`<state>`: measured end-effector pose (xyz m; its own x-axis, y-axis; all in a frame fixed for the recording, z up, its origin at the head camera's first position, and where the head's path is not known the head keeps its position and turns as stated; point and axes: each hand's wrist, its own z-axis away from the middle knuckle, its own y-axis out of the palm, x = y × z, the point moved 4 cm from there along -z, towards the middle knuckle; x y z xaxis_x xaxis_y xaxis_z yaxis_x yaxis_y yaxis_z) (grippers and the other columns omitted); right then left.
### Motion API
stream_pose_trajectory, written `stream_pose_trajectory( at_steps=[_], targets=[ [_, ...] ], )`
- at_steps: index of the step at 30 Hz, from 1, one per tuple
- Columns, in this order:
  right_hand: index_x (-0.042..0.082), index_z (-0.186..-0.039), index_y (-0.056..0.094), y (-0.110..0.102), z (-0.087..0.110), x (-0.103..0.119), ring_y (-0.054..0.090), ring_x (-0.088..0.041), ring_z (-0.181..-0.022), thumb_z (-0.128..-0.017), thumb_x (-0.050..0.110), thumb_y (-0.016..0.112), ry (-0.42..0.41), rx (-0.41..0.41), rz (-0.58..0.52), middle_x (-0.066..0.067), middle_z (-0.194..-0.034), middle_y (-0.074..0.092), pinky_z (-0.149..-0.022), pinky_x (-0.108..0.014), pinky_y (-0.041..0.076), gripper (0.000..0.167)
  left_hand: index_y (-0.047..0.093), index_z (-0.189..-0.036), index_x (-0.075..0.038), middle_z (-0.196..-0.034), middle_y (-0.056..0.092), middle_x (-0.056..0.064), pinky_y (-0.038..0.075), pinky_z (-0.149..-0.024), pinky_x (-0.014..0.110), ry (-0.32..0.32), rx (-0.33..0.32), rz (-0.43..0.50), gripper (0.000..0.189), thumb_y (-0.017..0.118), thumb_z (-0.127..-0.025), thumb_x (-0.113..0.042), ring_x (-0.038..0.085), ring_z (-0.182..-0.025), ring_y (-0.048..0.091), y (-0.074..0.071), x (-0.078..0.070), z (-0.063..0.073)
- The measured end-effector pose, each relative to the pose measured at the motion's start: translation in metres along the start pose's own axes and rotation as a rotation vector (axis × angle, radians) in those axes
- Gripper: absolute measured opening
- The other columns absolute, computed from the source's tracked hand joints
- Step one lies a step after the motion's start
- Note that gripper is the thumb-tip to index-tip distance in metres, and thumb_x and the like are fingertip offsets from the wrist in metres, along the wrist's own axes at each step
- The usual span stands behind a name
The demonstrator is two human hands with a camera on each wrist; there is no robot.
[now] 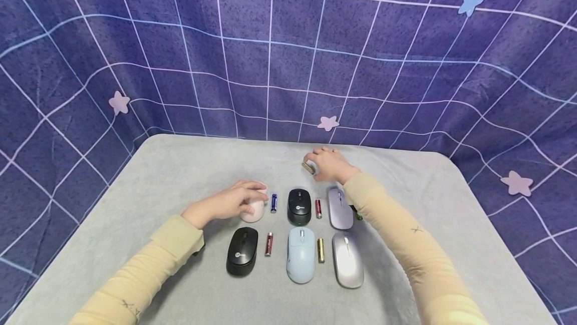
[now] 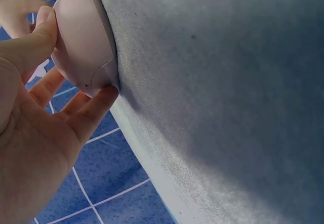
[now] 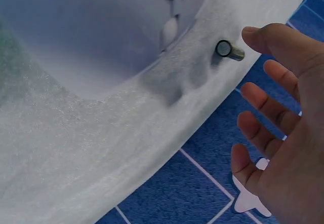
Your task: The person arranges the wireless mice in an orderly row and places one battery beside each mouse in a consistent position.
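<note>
The left hand (image 1: 234, 200) grips a pale pink computer mouse (image 1: 256, 209), its thumb and fingers around the shell. In the left wrist view the thumb lies along one side of the mouse (image 2: 83, 36) and fingertips touch its lower end. At the far side of the table, the right hand (image 1: 331, 164) is beside a gold-coloured battery (image 1: 308, 168). The right wrist view shows this battery (image 3: 230, 50) on the cloth just off the thumb tip, with the right hand's (image 3: 283, 112) fingers loosely bent and a small gap between.
Near the hands lie black mice (image 1: 299, 207) (image 1: 242, 251), a light blue mouse (image 1: 301, 255), a lilac mouse (image 1: 340, 209) and a silver mouse (image 1: 348, 260). Between them are a blue battery (image 1: 274, 203), red batteries (image 1: 318, 209) (image 1: 269, 244) and a gold battery (image 1: 321, 250). A purple curtain (image 1: 288, 64) hangs behind.
</note>
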<state>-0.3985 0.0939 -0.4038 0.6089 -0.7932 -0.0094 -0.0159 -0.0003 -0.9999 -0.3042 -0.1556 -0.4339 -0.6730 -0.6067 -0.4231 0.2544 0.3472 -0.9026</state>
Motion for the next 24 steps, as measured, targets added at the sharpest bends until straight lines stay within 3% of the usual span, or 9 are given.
stream_pose_trajectory(
  at_steps=[8,24],
  targets=[
    [0.022,-0.126,0.057,0.008,-0.010,-0.004,0.047,-0.034,-0.123,-0.071,0.018,0.074,0.012,0.059,-0.010,-0.009,-0.126,0.056,-0.093,-0.055,0.042,0.058,0.064,-0.121,-0.012,-0.140,0.047,0.014,0.032,-0.106,0.055,-0.005,0.004,-0.006,0.043,0.070,-0.079,-0.009,0.039,-0.129,0.038,0.000,0.000,0.000],
    [0.019,-0.128,0.056,0.017,-0.021,0.001,0.052,-0.032,-0.116,-0.070,0.009,0.072,-0.010,0.095,-0.034,-0.008,-0.120,0.060,-0.090,-0.053,0.042,0.061,0.064,-0.121,-0.012,-0.140,0.047,0.015,0.032,-0.107,0.055,-0.005,0.001,0.001,0.043,0.070,-0.078,-0.010,0.039,-0.129,0.039,-0.002,-0.001,0.001]
  ],
)
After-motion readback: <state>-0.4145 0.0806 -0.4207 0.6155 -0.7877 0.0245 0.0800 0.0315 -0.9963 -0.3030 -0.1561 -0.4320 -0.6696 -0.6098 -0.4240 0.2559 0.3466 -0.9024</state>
